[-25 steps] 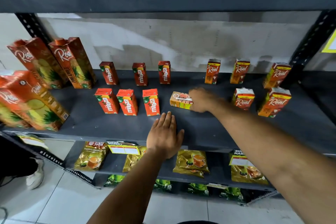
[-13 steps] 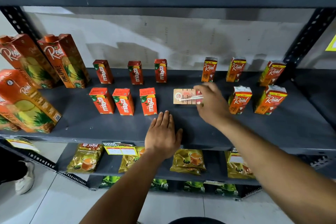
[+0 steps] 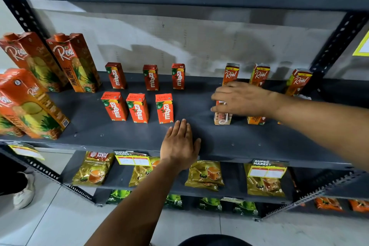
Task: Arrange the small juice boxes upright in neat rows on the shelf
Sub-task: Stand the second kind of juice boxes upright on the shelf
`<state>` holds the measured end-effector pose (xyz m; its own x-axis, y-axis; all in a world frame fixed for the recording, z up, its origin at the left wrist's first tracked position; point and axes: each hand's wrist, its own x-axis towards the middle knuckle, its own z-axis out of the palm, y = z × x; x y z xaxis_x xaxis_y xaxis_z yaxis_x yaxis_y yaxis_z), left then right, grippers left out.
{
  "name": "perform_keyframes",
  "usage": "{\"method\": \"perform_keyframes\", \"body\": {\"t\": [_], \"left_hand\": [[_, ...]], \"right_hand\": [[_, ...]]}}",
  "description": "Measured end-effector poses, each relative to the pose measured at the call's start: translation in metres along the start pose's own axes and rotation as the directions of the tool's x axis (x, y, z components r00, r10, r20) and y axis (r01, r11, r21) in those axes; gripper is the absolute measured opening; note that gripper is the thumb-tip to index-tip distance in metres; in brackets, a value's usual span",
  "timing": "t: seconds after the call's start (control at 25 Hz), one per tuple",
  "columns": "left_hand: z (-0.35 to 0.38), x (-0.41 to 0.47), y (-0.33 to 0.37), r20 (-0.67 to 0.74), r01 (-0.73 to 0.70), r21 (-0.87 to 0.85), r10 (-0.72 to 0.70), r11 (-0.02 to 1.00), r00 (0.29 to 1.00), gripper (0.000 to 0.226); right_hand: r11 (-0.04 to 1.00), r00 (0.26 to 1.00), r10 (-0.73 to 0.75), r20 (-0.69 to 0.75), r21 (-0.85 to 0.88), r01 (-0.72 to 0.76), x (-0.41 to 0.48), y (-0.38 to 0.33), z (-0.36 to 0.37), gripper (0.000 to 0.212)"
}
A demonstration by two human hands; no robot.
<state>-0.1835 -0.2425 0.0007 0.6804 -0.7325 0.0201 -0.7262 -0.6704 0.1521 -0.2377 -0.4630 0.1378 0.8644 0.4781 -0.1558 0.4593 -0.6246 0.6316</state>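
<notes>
Dark grey metal shelf (image 3: 199, 138) against a stained pale wall (image 3: 199, 42), head view only. Back row: three red Maaza boxes (image 3: 151, 77) upright, spaced apart; right of them three small Real boxes (image 3: 230, 75) upright, also apart. Front row: three more Maaza boxes, front row (image 3: 137, 108), upright, left two close together, third slightly apart. Tall Real cartons (image 3: 74, 62) at far left, leaning in the wide-angle picture.

Right hand (image 3: 242, 99) closed from above on a juice box (image 3: 222, 116) in the front row right of the Maaza group; box upright, base on or just at the shelf, cannot tell which; white straw side facing camera. Another small Real box, front row (image 3: 256, 120) just beside it, mostly hidden under the wrist.

Left hand (image 3: 179, 146) flat, palm down, fingers together and extended, holding nothing, resting on the shelf front edge just below the nearest Maaza box.

Lower shelf: gold tea pouches (image 3: 93, 169), yellow price tags (image 3: 132, 159). Below that, green packets (image 3: 209, 203). Pale tiled floor (image 3: 50, 221), shoe (image 3: 25, 192) at left.
</notes>
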Motion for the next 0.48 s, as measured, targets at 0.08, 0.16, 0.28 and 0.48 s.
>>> {"method": "perform_keyframes", "body": {"t": [0.08, 0.16, 0.28, 0.48], "left_hand": [[0.001, 0.000, 0.000, 0.001, 0.002, 0.003, -0.002, 1.000, 1.000, 0.071], [0.001, 0.000, 0.000, 0.005, 0.005, 0.005, -0.005, 1.000, 1.000, 0.071], [0.001, -0.001, 0.000, 0.008, 0.003, 0.005, -0.003, 1.000, 1.000, 0.071], [0.000, -0.001, 0.001, 0.000, -0.002, -0.007, 0.002, 1.000, 1.000, 0.070]], "right_hand": [[0.999, 1.000, -0.012, -0.001, 0.034, 0.012, 0.000, 0.003, -0.006, 0.041], [0.998, 0.999, -0.019, 0.044, 0.067, 0.016, 0.003, 0.007, -0.011, 0.047], [0.974, 0.969, 0.116, 0.216, 0.166, -0.154, 0.008, 0.013, -0.014, 0.052], [0.705, 0.688, 0.451, 0.568, 0.245, -0.665, 0.019, 0.015, -0.019, 0.051]]}}
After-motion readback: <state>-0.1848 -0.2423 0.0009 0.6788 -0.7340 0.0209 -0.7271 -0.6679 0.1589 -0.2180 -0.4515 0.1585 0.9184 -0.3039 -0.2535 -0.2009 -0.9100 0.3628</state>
